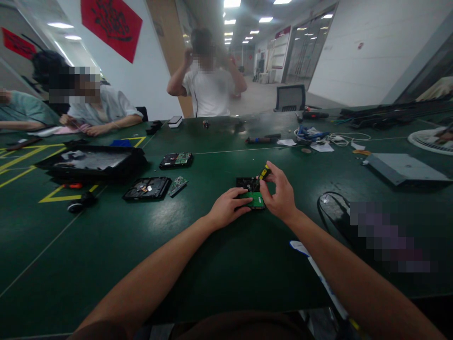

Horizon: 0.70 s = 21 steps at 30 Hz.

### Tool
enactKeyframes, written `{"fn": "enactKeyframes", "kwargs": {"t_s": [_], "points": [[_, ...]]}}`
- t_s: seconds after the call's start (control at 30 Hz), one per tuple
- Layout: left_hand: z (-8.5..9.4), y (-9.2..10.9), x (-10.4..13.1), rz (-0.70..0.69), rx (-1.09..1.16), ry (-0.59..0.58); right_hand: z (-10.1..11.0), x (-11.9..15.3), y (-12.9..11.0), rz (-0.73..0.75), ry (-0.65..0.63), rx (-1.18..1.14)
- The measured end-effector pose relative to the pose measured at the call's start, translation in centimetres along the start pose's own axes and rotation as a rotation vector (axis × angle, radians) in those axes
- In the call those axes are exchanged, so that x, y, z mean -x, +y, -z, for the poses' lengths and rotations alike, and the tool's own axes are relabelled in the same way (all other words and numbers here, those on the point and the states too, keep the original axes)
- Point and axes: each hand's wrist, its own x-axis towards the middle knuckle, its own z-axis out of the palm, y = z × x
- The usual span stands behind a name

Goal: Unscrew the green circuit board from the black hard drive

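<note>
A hard drive [257, 200] with a green circuit board lies in front of me on the dark green table. My left hand [229, 208] grips it from the left, fingers across its top and thumb along the near edge. In my right hand [280, 193] is a screwdriver [264, 172] with a yellow and black handle, pinched near the top and tilted over the drive. The tool's tip is too small to make out. Left of my hands lie a second hard drive [147, 188], a loose circuit board [178, 186] and a third hard drive [176, 160].
A black tray [92, 160] stands at the left. On the right are a grey metal box [406, 169], a black strap [320, 200] and a bundle of cables [313, 134]. Across the table is a person in white [212, 92]; other people sit at the far left.
</note>
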Motion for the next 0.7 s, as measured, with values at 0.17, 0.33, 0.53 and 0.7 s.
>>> {"fn": "enactKeyframes", "kwargs": {"t_s": [0.17, 0.33, 0.53, 0.7], "points": [[0.1, 0.04, -0.03, 0.004, 0.003, -0.008, 0.05, -0.1, -0.06, 0.006, 0.025, 0.043], [0.13, 0.03, -0.03, 0.0, -0.005, -0.014, 0.08, -0.19, -0.11, 0.024, -0.003, 0.025], [0.18, 0.15, -0.04, 0.001, -0.006, -0.007, -0.01, -0.1, -0.07, -0.004, 0.032, 0.049], [0.18, 0.2, -0.06, 0.001, -0.002, -0.004, 0.03, -0.14, -0.01, -0.004, 0.037, 0.039]]}}
